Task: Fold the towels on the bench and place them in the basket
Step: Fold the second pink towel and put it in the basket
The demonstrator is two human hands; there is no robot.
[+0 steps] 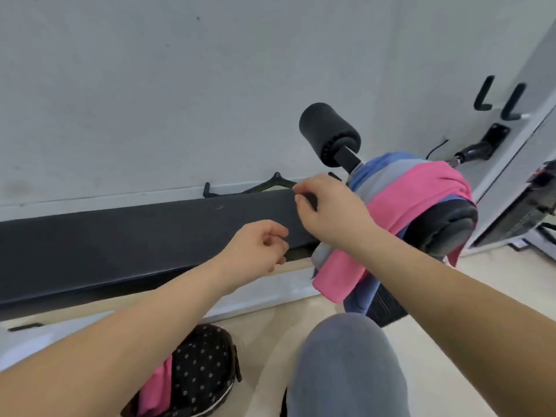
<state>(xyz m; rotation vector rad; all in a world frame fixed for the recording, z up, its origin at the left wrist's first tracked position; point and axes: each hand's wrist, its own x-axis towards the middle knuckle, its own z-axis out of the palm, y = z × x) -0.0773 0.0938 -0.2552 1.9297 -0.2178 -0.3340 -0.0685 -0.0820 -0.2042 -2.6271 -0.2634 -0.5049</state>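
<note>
A dark grey towel (150, 236) lies stretched flat along the bench. My left hand (258, 248) pinches its near right corner. My right hand (328, 206) pinches its far right corner. Just right of my hands, a heap of pink, blue and grey towels (421, 188) is draped over the bench's black padded end (442, 227). On the floor below stands a dark patterned basket (204, 368), and a folded pink towel (156, 386) lies inside it.
A black foam roller (328, 130) sticks up behind the towel heap. The bench stands close to a grey wall (150, 85). My knee in grey trousers (346, 365) is at the bottom, next to the basket. Black hooks (499, 97) and gym gear are at the right.
</note>
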